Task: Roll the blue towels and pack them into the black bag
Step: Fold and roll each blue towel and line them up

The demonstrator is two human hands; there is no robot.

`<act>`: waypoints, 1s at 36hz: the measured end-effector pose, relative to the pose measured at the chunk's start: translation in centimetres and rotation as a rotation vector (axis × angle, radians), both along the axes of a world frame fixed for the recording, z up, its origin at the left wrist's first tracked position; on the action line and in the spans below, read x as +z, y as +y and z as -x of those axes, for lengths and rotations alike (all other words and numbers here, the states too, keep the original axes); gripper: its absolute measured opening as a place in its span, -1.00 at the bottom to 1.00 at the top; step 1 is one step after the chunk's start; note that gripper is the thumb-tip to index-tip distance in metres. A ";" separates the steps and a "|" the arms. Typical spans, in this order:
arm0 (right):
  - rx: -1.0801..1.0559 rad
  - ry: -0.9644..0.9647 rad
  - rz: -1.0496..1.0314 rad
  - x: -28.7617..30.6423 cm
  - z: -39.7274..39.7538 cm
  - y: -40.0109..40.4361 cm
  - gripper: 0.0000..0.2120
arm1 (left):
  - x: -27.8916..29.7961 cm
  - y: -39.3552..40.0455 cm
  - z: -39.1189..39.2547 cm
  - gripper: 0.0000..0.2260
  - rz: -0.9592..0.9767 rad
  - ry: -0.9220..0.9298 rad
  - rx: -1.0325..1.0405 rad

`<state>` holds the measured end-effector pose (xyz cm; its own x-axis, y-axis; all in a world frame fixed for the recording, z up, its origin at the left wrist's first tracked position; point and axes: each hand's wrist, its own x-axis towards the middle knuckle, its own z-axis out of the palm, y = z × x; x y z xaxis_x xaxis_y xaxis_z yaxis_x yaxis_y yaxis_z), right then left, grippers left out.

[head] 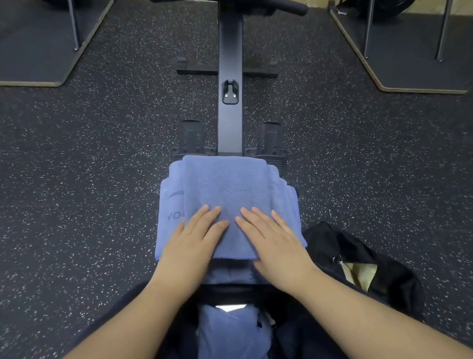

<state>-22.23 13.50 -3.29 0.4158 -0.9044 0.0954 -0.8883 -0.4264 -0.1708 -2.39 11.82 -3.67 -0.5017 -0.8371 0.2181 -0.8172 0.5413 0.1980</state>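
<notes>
Both bare forearms reach forward from the bottom of the frame, the left hand and right hand lying palm-down side by side, fingers straight and close together, pressing on a folded blue towel and gripping nothing. The towel, a soft ribbed terry rectangle, lies atop a stack of blue towels with printed lettering at its left edge, resting on the rowing machine over its near end. The machine's flat black rail runs away toward a padded handlebar. A black fabric bag sits open just right of the stack on speckled rubber flooring. Another rumpled blue towel lies in the person's lap.
</notes>
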 end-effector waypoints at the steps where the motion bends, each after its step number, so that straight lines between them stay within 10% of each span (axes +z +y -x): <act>1: 0.004 -0.008 0.001 0.0 0.1 0.0 -0.13 | 0.3 0.1 -0.2 -0.64 -0.010 0.041 -0.003; 12: 0.000 -0.069 -0.019 0.7 0.9 0.4 -0.28 | 2.6 2.4 -2.1 -0.69 -0.172 0.279 -0.106; 29: -0.110 -0.137 -0.196 2.7 1.1 1.9 -0.45 | 0.9 1.7 -1.2 -0.74 -0.031 0.136 0.091; 36: -0.096 -0.098 0.091 2.4 -1.3 1.8 -0.59 | 1.3 1.8 -1.2 -0.76 0.000 0.194 0.107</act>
<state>-20.94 15.29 -0.89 0.3129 -0.9251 0.2150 -0.9066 -0.3584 -0.2227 -1.20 13.61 -2.33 -0.3583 -0.8834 0.3020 -0.8170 0.4533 0.3566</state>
